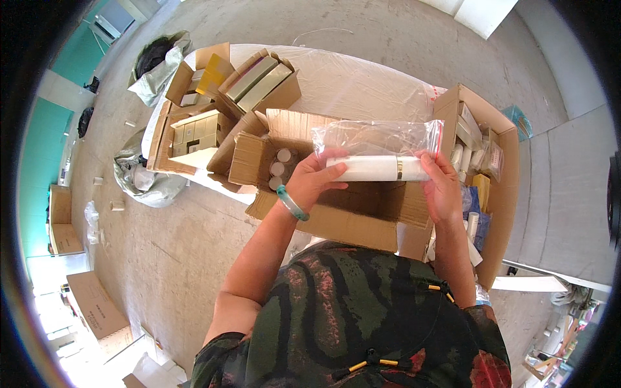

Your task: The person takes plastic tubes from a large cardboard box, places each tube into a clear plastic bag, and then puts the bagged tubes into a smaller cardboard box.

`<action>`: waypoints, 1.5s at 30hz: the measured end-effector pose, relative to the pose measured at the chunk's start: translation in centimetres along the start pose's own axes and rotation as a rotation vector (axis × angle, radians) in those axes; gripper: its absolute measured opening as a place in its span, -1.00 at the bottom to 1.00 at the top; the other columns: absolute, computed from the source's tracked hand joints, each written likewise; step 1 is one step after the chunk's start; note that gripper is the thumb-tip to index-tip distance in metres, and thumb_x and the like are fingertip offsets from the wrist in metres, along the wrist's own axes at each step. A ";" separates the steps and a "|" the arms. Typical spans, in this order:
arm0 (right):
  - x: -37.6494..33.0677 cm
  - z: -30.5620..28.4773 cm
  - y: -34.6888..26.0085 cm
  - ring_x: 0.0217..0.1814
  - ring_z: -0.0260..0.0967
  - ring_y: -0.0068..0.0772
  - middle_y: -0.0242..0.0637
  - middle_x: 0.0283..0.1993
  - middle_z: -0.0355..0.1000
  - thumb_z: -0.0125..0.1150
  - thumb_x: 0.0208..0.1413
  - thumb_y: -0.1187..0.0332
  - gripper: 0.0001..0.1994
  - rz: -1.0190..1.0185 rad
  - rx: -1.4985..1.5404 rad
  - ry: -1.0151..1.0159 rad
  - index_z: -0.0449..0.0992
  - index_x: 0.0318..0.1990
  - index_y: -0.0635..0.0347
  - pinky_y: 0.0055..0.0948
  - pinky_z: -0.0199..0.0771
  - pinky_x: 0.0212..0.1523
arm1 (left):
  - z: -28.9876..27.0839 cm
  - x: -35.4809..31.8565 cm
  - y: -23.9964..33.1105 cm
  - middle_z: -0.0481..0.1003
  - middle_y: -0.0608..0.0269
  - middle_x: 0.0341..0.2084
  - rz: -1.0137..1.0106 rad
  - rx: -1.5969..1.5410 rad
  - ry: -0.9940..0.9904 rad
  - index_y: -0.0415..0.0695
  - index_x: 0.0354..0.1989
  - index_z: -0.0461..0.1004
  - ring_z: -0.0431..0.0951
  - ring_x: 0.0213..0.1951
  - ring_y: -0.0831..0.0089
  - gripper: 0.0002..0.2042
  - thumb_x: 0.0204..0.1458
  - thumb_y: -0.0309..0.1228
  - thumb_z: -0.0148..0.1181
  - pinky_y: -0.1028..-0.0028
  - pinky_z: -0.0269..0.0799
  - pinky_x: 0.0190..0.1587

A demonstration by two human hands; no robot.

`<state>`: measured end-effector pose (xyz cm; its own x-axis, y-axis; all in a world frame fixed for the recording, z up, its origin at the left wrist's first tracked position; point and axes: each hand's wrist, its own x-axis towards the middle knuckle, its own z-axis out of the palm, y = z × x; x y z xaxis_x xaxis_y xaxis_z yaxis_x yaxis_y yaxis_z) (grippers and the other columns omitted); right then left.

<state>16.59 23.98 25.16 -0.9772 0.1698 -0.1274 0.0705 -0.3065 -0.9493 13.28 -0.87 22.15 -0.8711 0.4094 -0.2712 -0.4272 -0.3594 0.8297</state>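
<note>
Between my two hands, a white cylindrical bottle (365, 169) with a gold band near its right end lies level inside a clear zip bag (381, 134). My left hand (312, 176) is closed on the bottle's left end, thumb on top, a green bangle at the wrist. Fingers of my right hand (441, 184) pinch the bagged bottle's right end, by the bag's red-edged side. Beneath the bottle stands an open cardboard box (349, 226). Several white round-topped bottles (277, 169) stand in its left part; the rest of its inside is partly hidden by my hands and the bag.
A tall carton (508, 187) of mixed bagged goods stands at the right. On the left are cartons of boxed items (194, 136) and a box with long packs (264, 84). Plastic sheeting (362, 84) covers the table. Sacks (152, 174) lie on the floor.
</note>
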 end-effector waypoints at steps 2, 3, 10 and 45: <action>0.2 0.0 0.1 -0.23 0.35 -0.58 -0.35 -0.24 0.47 0.05 0.14 0.34 -0.82 -0.097 -0.069 -0.017 0.48 -0.19 0.22 -0.52 0.31 -0.13 | -0.6 0.2 -0.7 0.46 0.26 -0.19 -0.010 -0.024 0.019 -0.11 -0.08 0.41 0.50 -0.18 0.41 -0.73 0.01 -0.44 0.15 0.37 0.54 -0.20; 0.2 0.0 0.2 -0.21 0.35 -0.56 -0.34 -0.23 0.47 0.05 0.14 0.35 -0.82 -0.120 -0.008 -0.026 0.48 -0.19 0.22 -0.50 0.29 -0.10 | -0.5 0.2 -0.8 0.47 0.26 -0.21 -0.018 -0.066 0.024 -0.11 -0.10 0.41 0.50 -0.19 0.40 -0.75 0.01 -0.45 0.15 0.36 0.54 -0.21; 0.3 0.2 -0.5 -0.10 0.33 -0.50 -0.35 -0.16 0.43 0.05 0.12 0.37 -0.76 -0.049 -0.084 -0.147 0.42 -0.08 0.23 -0.49 0.27 -0.02 | -1.3 0.0 -1.4 0.48 0.24 -0.24 -0.001 -0.163 0.099 -0.11 -0.15 0.44 0.53 -0.24 0.38 -0.79 0.00 -0.47 0.14 0.36 0.56 -0.27; 0.2 -0.1 1.4 -0.15 0.33 -0.58 -0.28 0.01 0.37 0.04 0.01 0.46 -0.83 0.056 -0.272 -0.312 0.43 -0.21 0.14 -0.60 0.40 -0.33 | -2.9 -2.6 1.3 0.44 0.21 -0.20 0.006 0.085 -0.061 -0.18 0.04 0.28 0.50 -0.27 0.44 -0.63 0.04 -0.46 0.13 0.48 0.46 -0.20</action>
<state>16.48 23.71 23.73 -0.9812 -0.1445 -0.1276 0.1349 -0.0415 -0.9900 14.28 -4.82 22.51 -0.8562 0.4586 -0.2381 -0.3976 -0.2905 0.8704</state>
